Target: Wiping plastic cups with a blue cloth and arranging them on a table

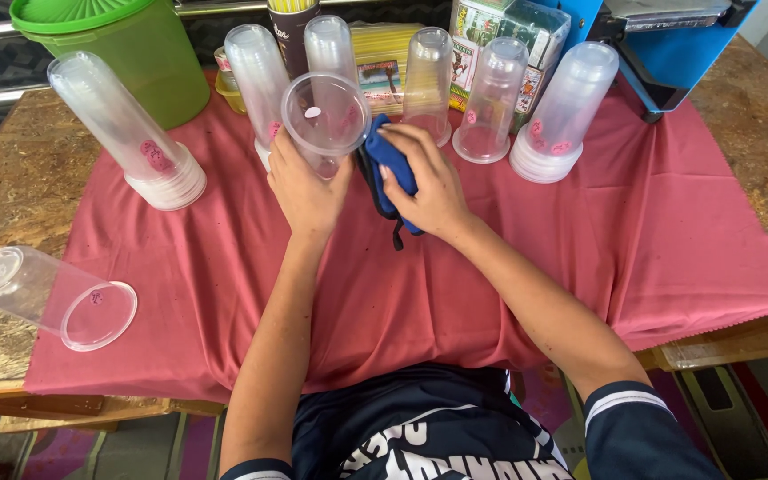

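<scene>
The left hand (306, 191) grips a clear plastic cup (324, 120) from below. The cup is tipped, with its open mouth facing the person and its long side pointing away. Just beside it, on the right, the right hand (428, 187) squeezes a blue cloth (391, 164) that touches the cup's side. Behind them, stacks of cups (491, 98) stand upside down on the red tablecloth (651, 222).

Drink stall: stacked plastic cups (564, 107), straws (384, 44), red cloth (668, 222) on counter.
</scene>
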